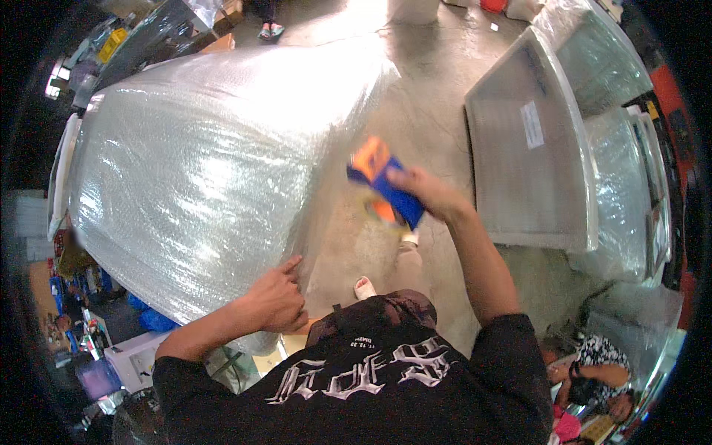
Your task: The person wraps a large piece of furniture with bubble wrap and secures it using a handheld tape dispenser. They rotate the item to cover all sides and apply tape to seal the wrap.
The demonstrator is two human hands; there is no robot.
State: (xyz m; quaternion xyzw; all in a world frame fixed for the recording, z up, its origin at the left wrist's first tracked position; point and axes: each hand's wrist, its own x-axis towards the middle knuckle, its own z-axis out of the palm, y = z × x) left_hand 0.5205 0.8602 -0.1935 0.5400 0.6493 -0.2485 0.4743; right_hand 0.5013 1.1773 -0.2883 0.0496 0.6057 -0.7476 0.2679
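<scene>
A large flat panel wrapped in bubble wrap (185,170) spreads across the left side, its clear plastic shining under the light. My left hand (278,297) is at its near right edge. The index finger stretches out along the wrap, and the other fingers curl loosely, partly hidden. Over the floor to the right of the panel, my right hand (430,194) grips a blue and orange tape dispenser (404,196). Motion blurs the dispenser, and its roll shows below the body.
At the right, wrapped panels (530,148) stand on edge. A person (601,371) sits at the lower right; another person's feet (271,31) show at the far end. A white box-like unit (137,361) and a blue bag (154,319) lie at the lower left. Concrete floor (437,96) runs between the panels.
</scene>
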